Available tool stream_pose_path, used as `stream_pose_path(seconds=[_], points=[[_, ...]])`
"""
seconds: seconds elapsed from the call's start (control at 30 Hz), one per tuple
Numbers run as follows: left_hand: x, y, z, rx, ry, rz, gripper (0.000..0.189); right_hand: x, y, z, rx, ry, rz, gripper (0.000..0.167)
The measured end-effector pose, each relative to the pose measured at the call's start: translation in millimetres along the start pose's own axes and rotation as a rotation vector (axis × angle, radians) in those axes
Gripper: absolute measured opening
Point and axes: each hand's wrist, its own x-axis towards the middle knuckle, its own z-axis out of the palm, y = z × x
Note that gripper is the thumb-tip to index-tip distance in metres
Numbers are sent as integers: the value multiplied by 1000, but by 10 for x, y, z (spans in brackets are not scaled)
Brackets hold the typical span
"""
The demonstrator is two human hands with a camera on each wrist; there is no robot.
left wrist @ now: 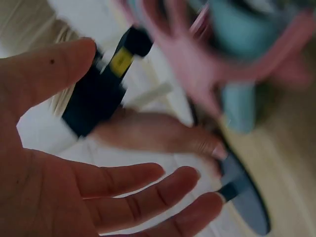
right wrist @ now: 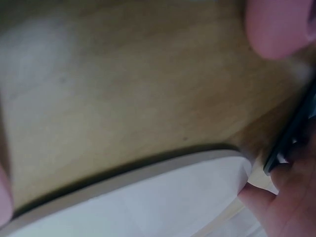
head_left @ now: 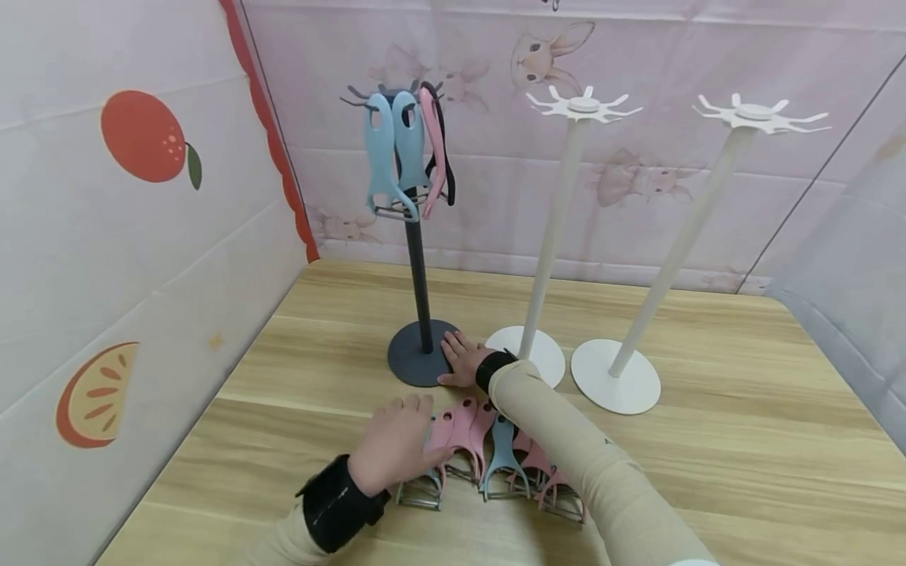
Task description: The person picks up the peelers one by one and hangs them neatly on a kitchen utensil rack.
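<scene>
Left hand: the left hand (head_left: pixel 396 444) lies over the near-left end of the peeler pile (head_left: pixel 495 456) on the tabletop (head_left: pixel 743 440). The wrist view shows its grip spread, fingers (left wrist: pixel 148 180) straight and apart, nothing held.
Right hand: the right hand (head_left: pixel 463 360) presses flat on the edge of the dark stand's base (head_left: pixel 418 358), fingers straight, grip spread. It crosses over the left forearm side of the pile.
Peelers: pink and blue ones lie in a loose heap directly under and just right of the left grip, blades toward the person. More hang (head_left: pixel 406 153) at the top of the dark stand, well above both hands.
Stands: two white stands (head_left: pixel 552 228) (head_left: pixel 679 244) rise just right of the right hand, hooks bare.
Step in hand (judgement): a peeler is being chosen while the stand is steadied. Take one handle only, away from the blade, and lift clear of its neighbours so none drags. Keep the right palm down on the base so the tall stand does not tip.
Head view only: the whole layout, hung peelers and both white stands.
Left wrist view only: the open palm, blurred peelers (left wrist: pixel 232 64) beyond and the right hand's fingers.
Right wrist view only: a close, blurred white base rim (right wrist: pixel 163 192) against the tabletop wood; no peeler shows.
</scene>
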Motion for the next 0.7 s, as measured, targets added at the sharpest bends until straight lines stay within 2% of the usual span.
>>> stream_pose_path(seconds=[0.23,0.37,0.53,0.7], points=[[-68,97,253,76,-13,50,70,-3,7,-6,-4,-13,3,76],[-68,121,303,85,-37,32,68,-15,10,-5,2,-8,1,75],[-73,101,259,12,-62,30,56,-15,13,-2,-3,-9,2,75],[-118,19,89,-128,-86,32,64,-3,8,-10,-3,-13,-2,76]])
